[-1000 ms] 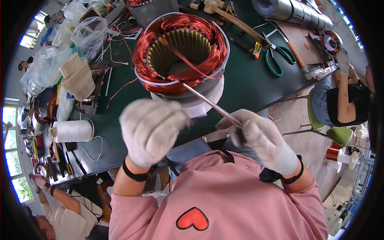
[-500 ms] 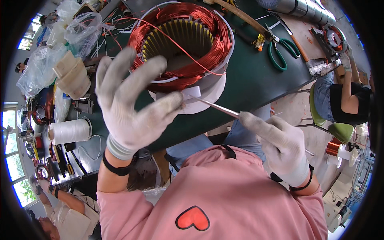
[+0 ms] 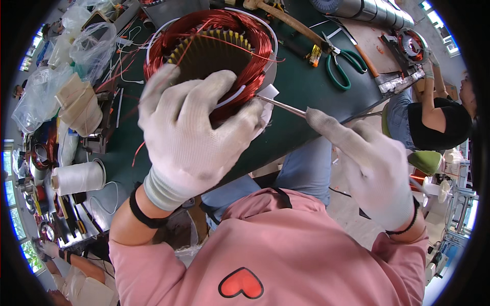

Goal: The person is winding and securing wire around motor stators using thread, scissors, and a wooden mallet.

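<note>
A large motor stator (image 3: 263, 64) with thick red copper windings lies on the green-topped table in front of me, its bore lined with yellow slot strips. Over its near left rim spreads my left hand (image 3: 196, 122), white-gloved and open, fingers apart across the windings and thumb low at their near side. My right hand (image 3: 365, 168), also gloved, is closed around a slim pointed metal rod (image 3: 283, 105). The rod's tip meets the near edge of the windings beside a white strip (image 3: 268, 92) and my left thumb. Loose red wires cross the stator; one end hangs beside my left hand.
Green-handled scissors (image 3: 339, 69) and a wooden-handled hammer (image 3: 286, 19) lie at the right. On the left are a white thread spool (image 3: 79, 177), a beige container (image 3: 79, 104) and plastic bags (image 3: 38, 94). A co-worker (image 3: 434, 112) handles another stator (image 3: 411, 46) at far right.
The stator appears further left in view. My left hand has come over the near windings, and the rod's tip has shifted from the white strip to the winding edge. The red wires lie differently.
</note>
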Available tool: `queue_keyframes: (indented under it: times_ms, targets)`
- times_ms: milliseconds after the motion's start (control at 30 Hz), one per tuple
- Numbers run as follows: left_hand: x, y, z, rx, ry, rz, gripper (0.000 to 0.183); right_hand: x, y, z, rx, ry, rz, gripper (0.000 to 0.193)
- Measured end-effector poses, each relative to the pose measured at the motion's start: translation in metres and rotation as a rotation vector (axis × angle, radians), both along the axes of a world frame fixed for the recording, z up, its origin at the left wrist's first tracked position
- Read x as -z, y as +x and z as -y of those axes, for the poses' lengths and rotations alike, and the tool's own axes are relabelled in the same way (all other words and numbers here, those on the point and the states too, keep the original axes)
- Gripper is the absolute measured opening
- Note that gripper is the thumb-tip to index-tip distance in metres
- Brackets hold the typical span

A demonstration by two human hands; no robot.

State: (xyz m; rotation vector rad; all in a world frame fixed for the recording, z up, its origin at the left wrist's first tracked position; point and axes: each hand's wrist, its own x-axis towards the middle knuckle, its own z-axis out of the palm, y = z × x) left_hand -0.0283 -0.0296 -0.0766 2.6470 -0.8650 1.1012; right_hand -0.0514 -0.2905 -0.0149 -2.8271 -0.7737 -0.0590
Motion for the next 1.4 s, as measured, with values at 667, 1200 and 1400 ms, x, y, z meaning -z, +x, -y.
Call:
queue_keyframes:
  times_ms: [667,1200,1400]
  targets:
    - [-0.066,0.105,-0.037,0.193,0.058,-0.167,0.038,0.022,0.045,0.017,-0.193,0.468,-0.403,0.061]
    - [-0.05,0.068,-0.015,-0.082,-0.507,-0.097,0.038,0.086,0.055,0.026,-0.182,0.676,-0.123,0.055]
    - [-0.043,0.012,0.054,0.009,0.051,0.012,0.024,0.078,0.039,0.039,-0.104,0.672,-0.08,0.055]
